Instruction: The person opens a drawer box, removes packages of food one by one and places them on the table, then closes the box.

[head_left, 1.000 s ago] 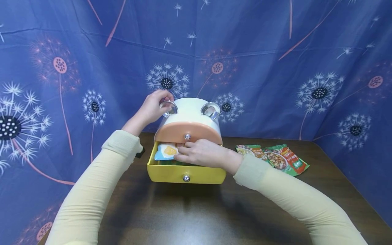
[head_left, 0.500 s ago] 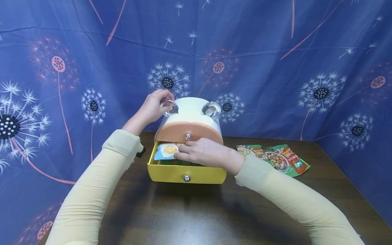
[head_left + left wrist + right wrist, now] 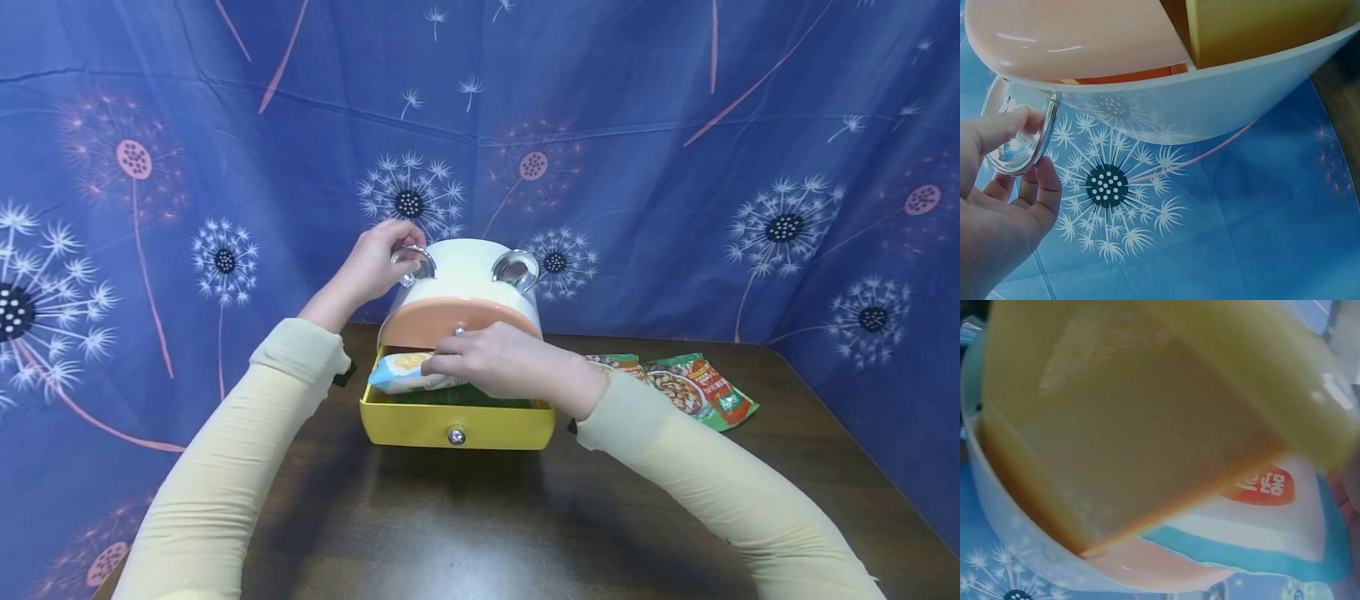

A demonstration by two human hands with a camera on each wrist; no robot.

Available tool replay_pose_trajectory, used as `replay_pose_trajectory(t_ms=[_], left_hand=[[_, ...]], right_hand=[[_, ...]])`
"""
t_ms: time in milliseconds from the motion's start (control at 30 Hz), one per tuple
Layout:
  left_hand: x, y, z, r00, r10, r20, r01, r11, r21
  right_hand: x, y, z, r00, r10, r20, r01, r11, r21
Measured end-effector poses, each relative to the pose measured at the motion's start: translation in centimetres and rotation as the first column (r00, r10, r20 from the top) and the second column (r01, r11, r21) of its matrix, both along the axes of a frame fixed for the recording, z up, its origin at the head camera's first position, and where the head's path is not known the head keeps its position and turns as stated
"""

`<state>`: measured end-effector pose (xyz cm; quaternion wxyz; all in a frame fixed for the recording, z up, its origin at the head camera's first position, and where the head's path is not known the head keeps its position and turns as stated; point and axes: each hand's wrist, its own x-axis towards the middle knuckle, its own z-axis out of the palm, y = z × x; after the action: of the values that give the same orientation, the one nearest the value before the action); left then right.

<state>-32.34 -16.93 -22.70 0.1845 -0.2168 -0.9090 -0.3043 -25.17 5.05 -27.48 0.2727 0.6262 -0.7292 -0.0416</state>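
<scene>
Backdrop: blue cloth (image 3: 637, 208) printed with white and pink dandelions fills the upper half of the frame.
Surface: dark brown wooden tabletop (image 3: 465, 517), spread across the lower half.
Cabinet: white, rounded cabinet (image 3: 468, 268) at the center, with a peach drawer front (image 3: 427, 318) above a pulled-out yellow drawer (image 3: 416, 423) bearing a round silver knob (image 3: 457, 436).
Left hand: the left hand (image 3: 378, 258), left of center, grips the ring-shaped silver handle (image 3: 430, 265), thumb through the ring and fingers curled around it.
Right hand: the right hand (image 3: 502, 362), at center, pinches the right end of a blue-and-white packet (image 3: 397, 377).
Packet: tilted, at the left of the yellow drawer, above something green, too dim to identify.
Far right: red-and-green food pouches (image 3: 701, 390) lie on the tabletop.
Sleeves: pale yellow sleeves (image 3: 202, 467) reach in from both lower corners.
</scene>
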Motion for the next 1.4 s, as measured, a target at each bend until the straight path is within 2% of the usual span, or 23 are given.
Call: replay_pose_trajectory(t_ms=[267,367,733,900,1033,1200,1267,1400], left_hand=[[0.0,-0.1,0.1,1.000,-0.008,-0.008,0.008,1.000,-0.005],[0.0,-0.1,0.0,1.000,-0.010,-0.004,0.010,1.000,-0.003],[0.0,-0.2,0.0,1.000,-0.006,-0.001,0.006,1.000,-0.011],[-0.1,-0.1,-0.1,1.000,-0.015,-0.009,0.015,1.000,-0.013],[0.3,-0.7,-0.1,0.999,-0.034,-0.026,0.033,0.999,-0.024],[1.0,-1.4,0.0,0.998,-0.051,0.023,0.050,0.999,0.019],[1.3,-1.7,-0.1,0.998,-0.056,0.021,0.055,0.998,0.014],[1.7,-2.3,-0.3,0.996,-0.071,-0.045,0.070,0.997,-0.027]], right_hand=[[-0.1,-0.2,1.8,0.997,-0.060,0.042,0.061,0.998,-0.017],[0.0,-0.2,2.3,0.993,-0.084,0.089,0.086,0.996,-0.024],[0.7,0.4,5.1,0.963,-0.145,0.227,0.162,0.985,-0.057],[1.2,0.7,6.7,0.942,-0.177,0.287,0.200,0.978,-0.055],[2.3,0.5,8.5,0.923,-0.195,0.332,0.241,0.965,-0.104],[3.6,0.9,10.9,0.909,-0.242,0.339,0.311,0.936,-0.165],[4.1,1.3,11.6,0.896,-0.272,0.352,0.349,0.920,-0.178],[5.2,2.2,12.6,0.855,-0.332,0.398,0.435,0.877,-0.203]])
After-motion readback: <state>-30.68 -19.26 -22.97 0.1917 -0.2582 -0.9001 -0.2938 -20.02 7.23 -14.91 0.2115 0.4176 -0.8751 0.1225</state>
